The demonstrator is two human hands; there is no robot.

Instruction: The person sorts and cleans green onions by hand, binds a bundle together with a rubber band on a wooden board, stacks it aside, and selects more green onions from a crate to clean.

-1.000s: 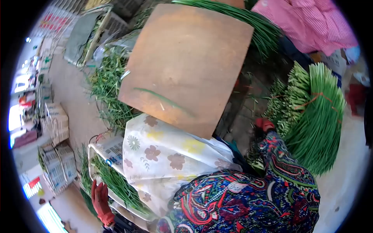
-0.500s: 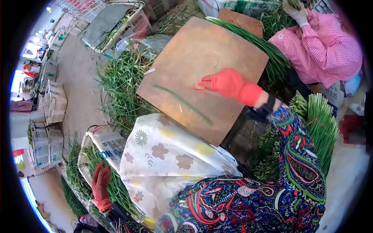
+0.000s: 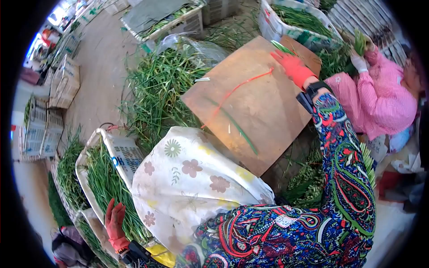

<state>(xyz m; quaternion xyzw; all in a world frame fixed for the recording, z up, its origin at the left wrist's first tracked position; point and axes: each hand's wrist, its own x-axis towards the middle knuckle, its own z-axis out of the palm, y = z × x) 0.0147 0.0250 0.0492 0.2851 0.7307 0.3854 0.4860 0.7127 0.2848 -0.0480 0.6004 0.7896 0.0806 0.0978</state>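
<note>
- Head view, left side: the red-gloved left hand is raised beside long green stalks in a white plastic crate; its fingers are slightly spread, pinching nothing visible. Whether they touch the stalks I cannot tell.
- Right of the crate, a floral cloth drapes up to the wooden board; smoothing it flat would, I judge, stop folds riding onto the surface.
- On the board, a thin red tie slants from the near-left edge, appearing to cross a loose green leaf. A straight tie, free of that leaf, should serve best.
- At the far edge, the red-gloved right hand is beside pale-ended green stalks, near the tie's end. Its fingers are stretched out; whether they pinch anything I cannot tell. A broad, gentle hold would probably avoid bruising and keep ends level.
</note>
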